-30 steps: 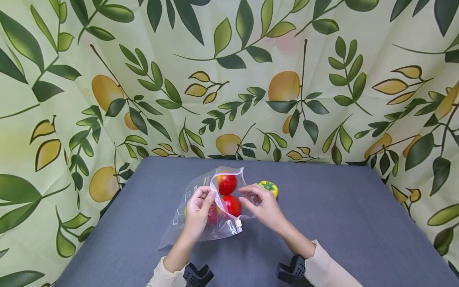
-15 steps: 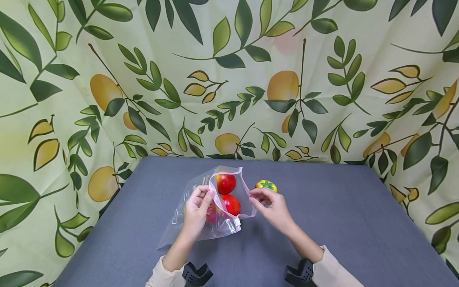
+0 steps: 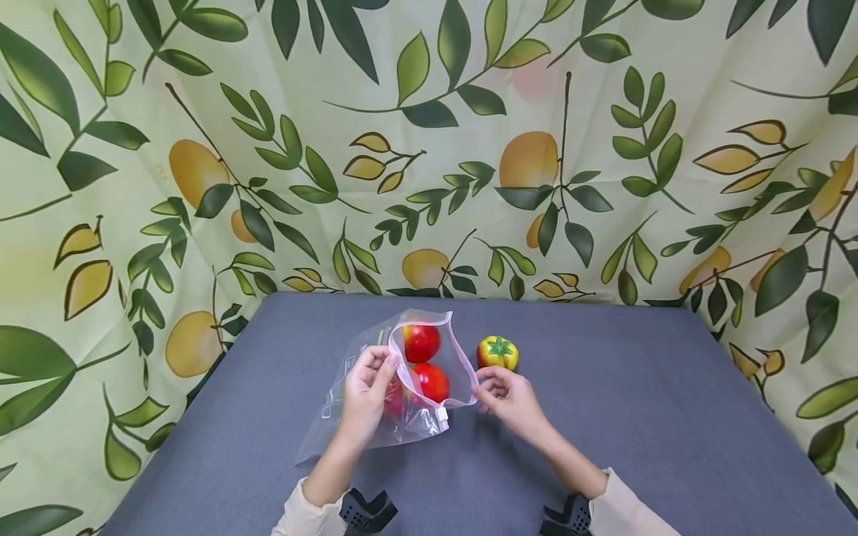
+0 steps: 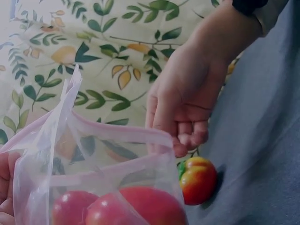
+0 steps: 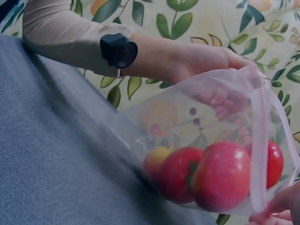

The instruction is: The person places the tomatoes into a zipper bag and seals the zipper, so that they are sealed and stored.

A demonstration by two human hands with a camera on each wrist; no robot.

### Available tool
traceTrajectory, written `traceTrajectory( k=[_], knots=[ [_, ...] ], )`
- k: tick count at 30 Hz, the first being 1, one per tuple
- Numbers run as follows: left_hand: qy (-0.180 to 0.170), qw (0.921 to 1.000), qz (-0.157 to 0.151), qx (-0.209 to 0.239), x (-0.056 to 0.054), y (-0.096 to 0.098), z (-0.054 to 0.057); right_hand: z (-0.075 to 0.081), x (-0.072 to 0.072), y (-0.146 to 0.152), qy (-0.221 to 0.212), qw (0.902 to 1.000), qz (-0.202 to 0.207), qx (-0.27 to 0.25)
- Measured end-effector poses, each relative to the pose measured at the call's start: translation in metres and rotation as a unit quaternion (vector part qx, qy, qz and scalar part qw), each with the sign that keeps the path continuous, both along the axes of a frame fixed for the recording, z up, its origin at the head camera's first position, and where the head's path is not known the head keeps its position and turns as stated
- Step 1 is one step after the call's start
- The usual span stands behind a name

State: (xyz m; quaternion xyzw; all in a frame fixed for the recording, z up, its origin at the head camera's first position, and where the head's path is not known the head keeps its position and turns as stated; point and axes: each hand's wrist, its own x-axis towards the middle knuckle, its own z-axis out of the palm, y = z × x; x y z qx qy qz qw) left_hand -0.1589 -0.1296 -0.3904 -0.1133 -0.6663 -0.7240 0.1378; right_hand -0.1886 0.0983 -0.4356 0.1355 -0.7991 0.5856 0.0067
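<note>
A clear zip bag with a pinkish-white rim lies on the table, its mouth spread and facing right. My left hand pinches the rim's left side. On the opposite side, my right hand pinches the rim between thumb and fingers. Inside sit several round, tomato-like fruits: a red one farther back, another red one nearer the mouth, and a yellowish one deeper in. Outside, just beyond my right hand, stands a yellow-and-red fruit with a green star-shaped top.
A white slider sits at the near end of the bag's zip. The grey-blue table extends to both sides. A leaf-patterned cloth hangs behind it. Each wrist carries a black camera mount.
My right hand has moved from the bag's opening to its right rim, taken hold of it, and drawn it slightly right and nearer. The yellow-and-red fruit now shows more fully. My left hand stays put.
</note>
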Motion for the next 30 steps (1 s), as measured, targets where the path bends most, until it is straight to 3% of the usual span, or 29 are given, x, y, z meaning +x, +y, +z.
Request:
traceTrajectory(
  k=[3,6,9,12,15,23,30],
  knots=[
    [-0.005,0.9996,-0.025,-0.012,0.002,-0.005,0.002,0.003,0.000,-0.002,-0.003,0.9993,0.026,-0.026],
    [-0.007,0.9988,-0.038,-0.029,0.005,-0.013,0.009,0.009,-0.001,-0.006,0.003,0.9985,0.025,-0.049],
    [-0.009,0.9993,-0.020,-0.030,0.007,-0.021,0.017,0.016,-0.003,-0.009,0.006,0.9972,0.019,-0.073],
    [-0.016,0.9998,0.008,-0.002,0.008,-0.026,0.025,0.021,-0.005,-0.010,0.003,0.9959,0.012,-0.090],
    [-0.020,0.9994,0.010,0.025,0.008,-0.028,0.028,0.023,-0.007,-0.011,-0.004,0.9955,0.010,-0.094],
    [0.008,0.9972,-0.042,0.061,0.005,-0.022,0.023,0.022,-0.008,-0.013,-0.011,0.9961,0.014,-0.086],
    [0.014,0.9954,-0.051,0.080,0.001,-0.018,0.018,0.015,-0.011,-0.008,0.005,0.9974,0.016,-0.071]
  ],
)
